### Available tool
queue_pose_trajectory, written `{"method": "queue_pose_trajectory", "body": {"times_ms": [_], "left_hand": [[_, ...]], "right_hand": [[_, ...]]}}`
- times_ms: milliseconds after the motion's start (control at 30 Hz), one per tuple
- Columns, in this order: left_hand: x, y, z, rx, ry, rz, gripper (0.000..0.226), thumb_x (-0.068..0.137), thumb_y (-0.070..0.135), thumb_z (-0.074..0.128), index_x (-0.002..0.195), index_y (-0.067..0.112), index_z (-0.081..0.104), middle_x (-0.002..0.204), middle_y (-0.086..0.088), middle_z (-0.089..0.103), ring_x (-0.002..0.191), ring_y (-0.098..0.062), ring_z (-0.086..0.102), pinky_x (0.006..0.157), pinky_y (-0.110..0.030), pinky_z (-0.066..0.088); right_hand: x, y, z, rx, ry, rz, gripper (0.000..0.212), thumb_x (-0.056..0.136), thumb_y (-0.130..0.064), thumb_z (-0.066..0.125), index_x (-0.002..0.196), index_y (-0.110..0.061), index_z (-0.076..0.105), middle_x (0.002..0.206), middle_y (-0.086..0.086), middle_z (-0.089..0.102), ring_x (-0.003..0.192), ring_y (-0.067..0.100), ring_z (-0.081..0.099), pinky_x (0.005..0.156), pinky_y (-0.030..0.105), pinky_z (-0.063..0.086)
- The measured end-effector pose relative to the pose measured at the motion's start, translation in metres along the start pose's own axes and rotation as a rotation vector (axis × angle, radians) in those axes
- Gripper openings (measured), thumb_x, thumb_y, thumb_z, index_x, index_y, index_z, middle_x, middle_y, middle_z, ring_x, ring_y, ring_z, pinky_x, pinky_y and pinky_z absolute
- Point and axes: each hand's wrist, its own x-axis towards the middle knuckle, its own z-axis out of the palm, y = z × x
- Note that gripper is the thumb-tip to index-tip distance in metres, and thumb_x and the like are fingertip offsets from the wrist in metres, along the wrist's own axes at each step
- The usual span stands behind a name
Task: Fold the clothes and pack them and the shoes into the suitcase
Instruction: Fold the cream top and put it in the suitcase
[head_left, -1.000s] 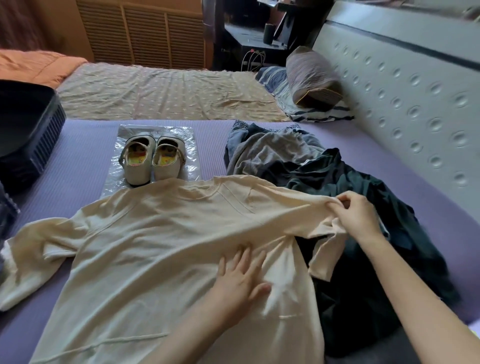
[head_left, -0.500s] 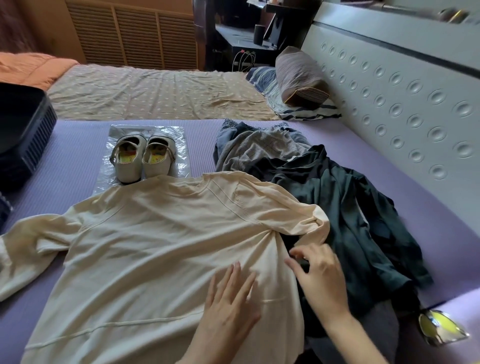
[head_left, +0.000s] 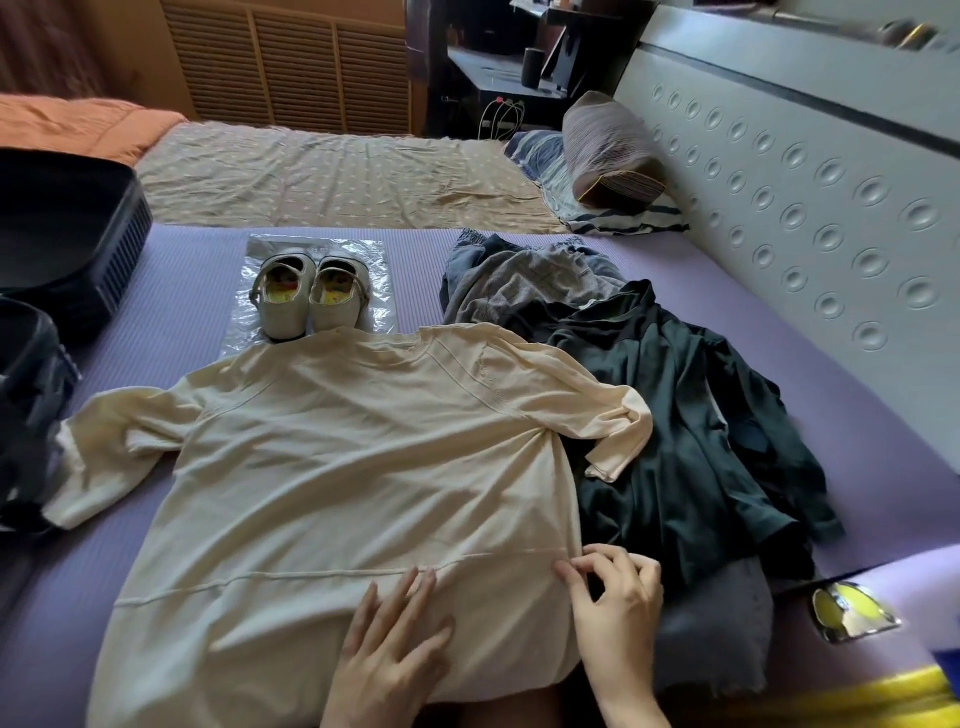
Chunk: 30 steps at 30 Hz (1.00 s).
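Head view: the left hand (head_left: 395, 639) lies flat with its fingers straight, pressing on the lower body of the cream long-sleeved top (head_left: 353, 467). The right hand (head_left: 615, 597) sits at that top's right side edge by the hem seam. Its fingers are curled, with thumb and forefinger at the cloth, but whether fabric is actually caught cannot be told. The hands are near each other and not touching.

Step judged: the first side fold. Use the left palm as an anchor along the intended crease. Take the edge cleanly and carry it inward together with the right sleeve (head_left: 618, 441), which lies bunched against the heap, then smooth flat.

Count:
- One cream top, spread on the purple mat (head_left: 779, 291).
- Two shoes (head_left: 311, 296), side by side on one clear plastic bag (head_left: 382, 270).
- One black suitcase (head_left: 67, 234) at far left, its contents not visible.
- One heap of unfolded clothes (head_left: 675, 415), holding at least a dark green and a grey garment; the exact number cannot be determined.
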Motion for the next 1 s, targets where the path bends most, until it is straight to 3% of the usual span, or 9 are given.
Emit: {"method": "queue_pose_trajectory", "body": {"times_ms": [100,233,333,433,533,700,767,867,1000], "left_hand": [[0.009,0.009,-0.004,-0.024,0.077,-0.026,0.036,0.095,0.026,0.046,0.063,0.025,0.061,0.129,-0.008,0.058,0.130,-0.022,0.045,0.101,-0.043,0.038],[0.005,0.023,-0.003,-0.081,0.079,0.123,0.046,0.100,0.030,0.039,0.062,0.025,0.065,0.122,0.002,0.064,0.122,-0.018,0.053,0.100,-0.037,0.040],[-0.007,0.035,-0.003,-0.150,-0.023,0.132,0.050,0.102,0.034,0.035,0.063,0.027,0.065,0.114,0.013,0.067,0.112,-0.001,0.058,0.105,-0.017,0.035],[-0.008,0.039,-0.007,-0.177,-0.076,0.078,0.033,0.096,0.036,0.044,0.081,0.029,0.073,0.117,0.011,0.066,0.108,-0.001,0.061,0.106,-0.014,0.032],[-0.011,0.028,-0.013,-0.128,-0.029,0.058,0.030,0.090,0.033,0.048,0.108,0.025,0.070,0.127,0.002,0.061,0.121,-0.012,0.054,0.101,-0.030,0.039],[-0.033,-0.035,-0.049,0.037,0.100,-0.353,0.037,0.100,0.041,0.029,0.116,0.026,0.058,0.132,-0.002,0.056,0.137,-0.008,0.032,0.108,-0.033,0.026],[-0.044,-0.056,-0.072,0.088,0.102,-0.583,0.041,0.097,0.042,0.039,0.117,0.015,0.062,0.132,-0.015,0.054,0.129,-0.025,0.043,0.102,-0.043,0.035],[-0.053,-0.073,-0.098,0.181,0.081,-0.895,0.044,0.080,0.010,0.072,0.123,0.008,0.061,0.139,-0.026,0.043,0.120,-0.049,0.045,0.093,-0.063,0.038],[-0.063,-0.089,-0.107,0.182,0.103,-0.963,0.042,0.077,-0.002,0.072,0.118,-0.001,0.063,0.131,-0.030,0.049,0.114,-0.052,0.046,0.095,-0.063,0.038]], "right_hand": [[-0.002,0.002,-0.014,-0.025,0.001,-0.013,0.023,0.063,-0.017,0.086,0.061,-0.022,0.064,0.081,-0.013,0.063,0.086,0.008,0.036,0.080,0.023,0.028],[-0.003,0.013,-0.036,0.002,-0.018,0.008,0.022,0.069,-0.014,0.083,0.066,-0.023,0.063,0.074,-0.016,0.059,0.079,0.014,0.049,0.075,0.028,0.035],[-0.008,0.019,-0.048,-0.015,-0.067,0.121,0.017,0.077,-0.017,0.077,0.068,-0.023,0.064,0.067,-0.013,0.049,0.070,0.018,0.049,0.065,0.031,0.035],[-0.013,0.020,-0.052,-0.072,-0.144,0.176,0.007,0.083,-0.019,0.071,0.077,-0.023,0.070,0.065,-0.014,0.043,0.070,0.017,0.047,0.062,0.029,0.035],[-0.016,0.016,-0.052,-0.024,-0.155,0.131,0.004,0.084,-0.019,0.071,0.083,-0.023,0.070,0.071,-0.017,0.054,0.076,0.011,0.052,0.064,0.029,0.039],[-0.017,0.002,-0.038,-0.033,-0.073,-0.017,0.018,0.079,-0.025,0.076,0.094,-0.018,0.069,0.085,-0.009,0.063,0.081,0.013,0.055,0.063,0.026,0.046],[-0.015,-0.005,-0.028,-0.057,-0.055,-0.068,0.031,0.074,-0.026,0.079,0.100,-0.015,0.069,0.091,-0.004,0.065,0.085,0.017,0.057,0.068,0.033,0.052],[-0.011,-0.011,-0.013,-0.105,-0.036,-0.080,0.045,0.071,-0.028,0.081,0.109,-0.009,0.067,0.099,0.005,0.064,0.092,0.025,0.057,0.080,0.039,0.052],[-0.009,-0.008,-0.003,-0.121,-0.050,-0.038,0.045,0.070,-0.023,0.083,0.109,-0.009,0.066,0.098,0.009,0.064,0.091,0.028,0.054,0.080,0.040,0.048]]}}
